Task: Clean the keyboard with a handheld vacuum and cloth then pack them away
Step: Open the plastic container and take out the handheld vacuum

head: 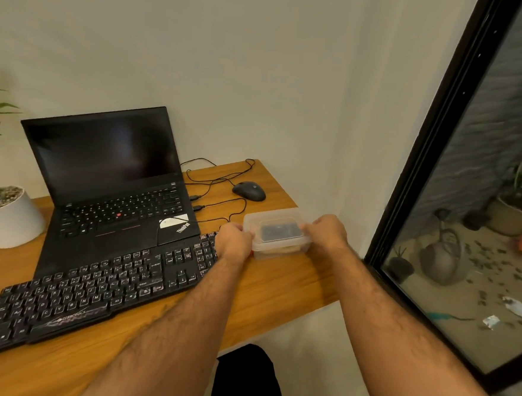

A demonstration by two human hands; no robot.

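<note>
A black keyboard (92, 291) lies slantwise on the wooden desk (278, 291), in front of an open black laptop (109, 181). To the right of the keyboard stands a clear plastic box (277, 231) with its lid on; a dark object shows through the lid, and something pale lies at the bottom. My left hand (233, 240) grips the box's left side. My right hand (325, 230) grips its right side. No vacuum or cloth is plainly visible outside the box.
A black mouse (249, 191) with looping cables sits behind the box. At the far left is a white plant pot (8, 220). The desk's right edge is close to the box, and a black-framed glass pane (424, 178) is on the right.
</note>
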